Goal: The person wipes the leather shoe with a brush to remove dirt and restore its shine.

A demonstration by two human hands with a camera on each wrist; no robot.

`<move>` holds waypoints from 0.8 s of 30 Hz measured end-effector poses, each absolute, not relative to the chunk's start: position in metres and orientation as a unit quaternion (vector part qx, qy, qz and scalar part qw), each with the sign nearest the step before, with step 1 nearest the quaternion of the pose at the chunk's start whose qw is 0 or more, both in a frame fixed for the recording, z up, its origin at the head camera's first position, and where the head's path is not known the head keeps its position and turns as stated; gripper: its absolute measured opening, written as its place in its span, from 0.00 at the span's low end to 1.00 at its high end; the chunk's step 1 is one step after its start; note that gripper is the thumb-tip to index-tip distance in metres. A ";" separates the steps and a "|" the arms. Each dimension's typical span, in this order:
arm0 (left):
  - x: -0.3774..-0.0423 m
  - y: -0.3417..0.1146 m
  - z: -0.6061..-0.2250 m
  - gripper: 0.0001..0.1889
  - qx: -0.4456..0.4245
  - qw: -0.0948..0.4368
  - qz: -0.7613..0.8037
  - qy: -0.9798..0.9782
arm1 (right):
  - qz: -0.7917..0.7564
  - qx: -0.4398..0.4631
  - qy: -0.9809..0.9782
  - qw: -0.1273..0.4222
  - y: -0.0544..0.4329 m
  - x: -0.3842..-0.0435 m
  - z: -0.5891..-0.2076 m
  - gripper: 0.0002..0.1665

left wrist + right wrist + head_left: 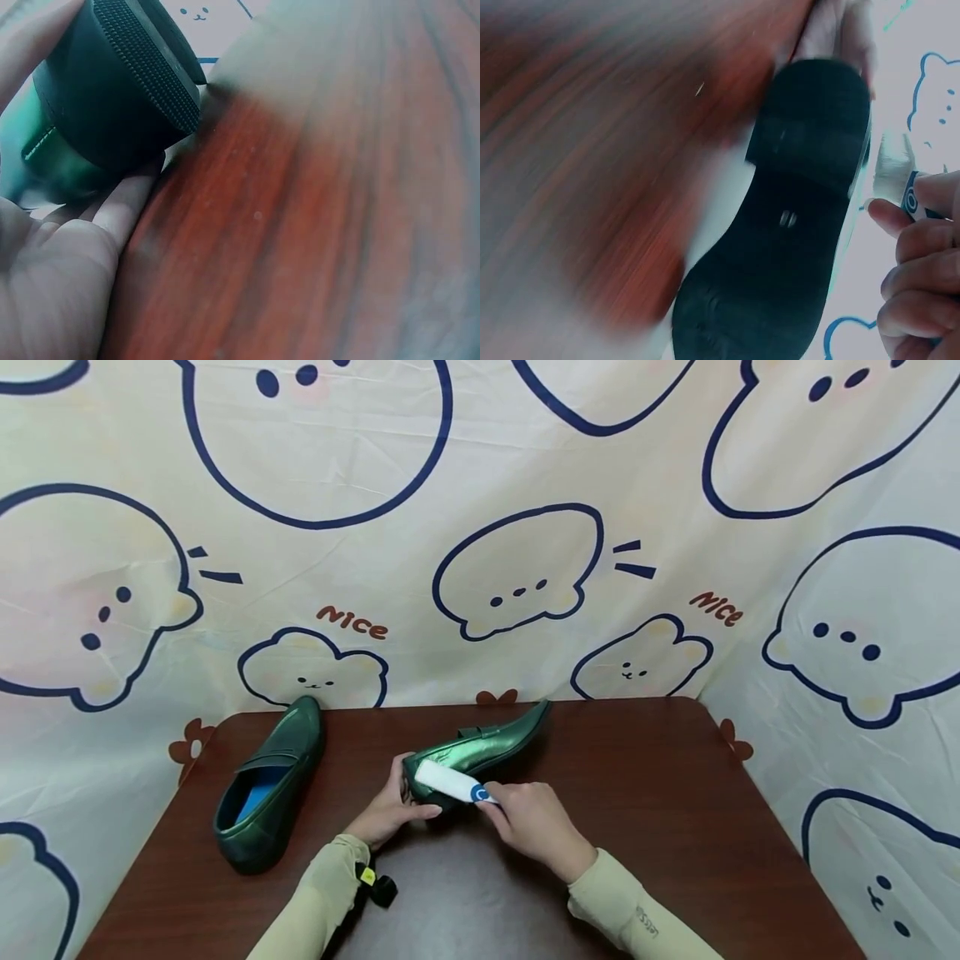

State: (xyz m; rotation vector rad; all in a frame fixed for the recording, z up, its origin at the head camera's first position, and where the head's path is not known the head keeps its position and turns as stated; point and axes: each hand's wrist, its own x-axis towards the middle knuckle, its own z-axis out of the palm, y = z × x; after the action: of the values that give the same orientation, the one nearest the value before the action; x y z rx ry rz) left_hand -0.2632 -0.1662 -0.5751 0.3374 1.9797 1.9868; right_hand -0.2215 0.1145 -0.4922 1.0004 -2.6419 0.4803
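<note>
A shiny green loafer (480, 747) is tipped on its side over the table, its toe pointing to the back right. Its heel end is gripped by my left hand (390, 810), thumb on the near side. In the left wrist view the dark heel (112, 82) lies between thumb and fingers. My right hand (536, 822) holds a white brush (447, 779) with a blue mark by its handle, its head overlapping the shoe's side near the heel. The right wrist view shows the black sole (780, 225), and the curled right fingers (922, 285) around the handle.
The matching green loafer (270, 785), with a blue insole, stands upright at the table's left. The brown table (675, 827) meets a white cartoon-printed cloth (517, 460) at its back and sides. A black strap device (384, 891) hangs at the left wrist.
</note>
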 end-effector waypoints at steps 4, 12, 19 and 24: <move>-0.263 -0.167 -0.575 0.51 0.116 0.153 0.691 0.697 | 0.154 0.359 -0.910 0.139 0.103 -0.221 -0.496 0.09; -0.262 -0.166 -0.572 0.50 0.121 0.158 0.694 0.692 | 0.172 0.286 -0.926 0.178 0.125 -0.231 -0.501 0.11; -0.262 -0.163 -0.572 0.47 0.102 0.152 0.707 0.683 | 0.183 0.248 -0.931 0.196 0.142 -0.235 -0.502 0.09; -0.261 -0.153 -0.567 0.33 0.042 0.128 0.717 0.684 | 0.185 0.243 -0.933 0.187 0.136 -0.234 -0.500 0.10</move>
State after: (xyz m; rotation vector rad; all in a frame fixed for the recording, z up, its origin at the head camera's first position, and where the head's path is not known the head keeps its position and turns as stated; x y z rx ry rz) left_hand -0.2610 -0.1532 -0.5672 0.1235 1.9890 2.0864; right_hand -0.2335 0.1360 -0.4997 0.6848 -2.6272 0.5208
